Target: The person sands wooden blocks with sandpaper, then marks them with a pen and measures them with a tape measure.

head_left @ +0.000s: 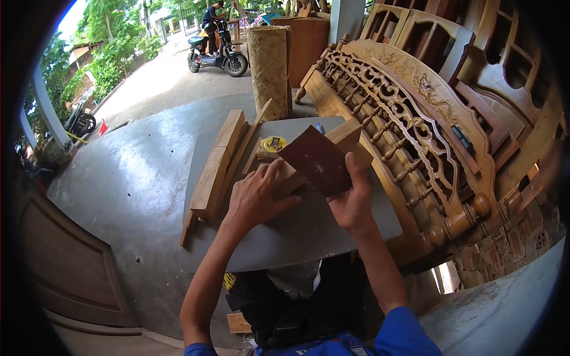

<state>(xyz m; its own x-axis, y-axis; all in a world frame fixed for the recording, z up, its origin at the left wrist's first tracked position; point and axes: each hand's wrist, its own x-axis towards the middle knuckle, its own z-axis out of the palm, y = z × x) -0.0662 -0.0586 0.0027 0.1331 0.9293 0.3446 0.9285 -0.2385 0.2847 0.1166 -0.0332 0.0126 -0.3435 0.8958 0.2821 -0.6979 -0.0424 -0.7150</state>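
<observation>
My right hand [350, 199] grips a dark reddish-brown sheet of sandpaper [316, 159] by its lower edge, thumb on the near face. The sheet is tilted up and covers the middle of a light wooden bar [346, 135]. My left hand [259, 194] is closed over the bar's near-left end, with its fingertips partly hidden. Just beyond that hand, a yellow tape measure [274, 144] sits on the grey tabletop [273, 243]. Behind the sandpaper, a blue pen [320, 127] shows in part.
Wooden pieces [221, 157] and a thin strip [256, 127] lie on the table's left. A carved wooden headboard [409, 107] leans close on the right, with more panels behind. A rolled woven mat [268, 71] stands beyond the table. Farther off, a person stands by a scooter [219, 56].
</observation>
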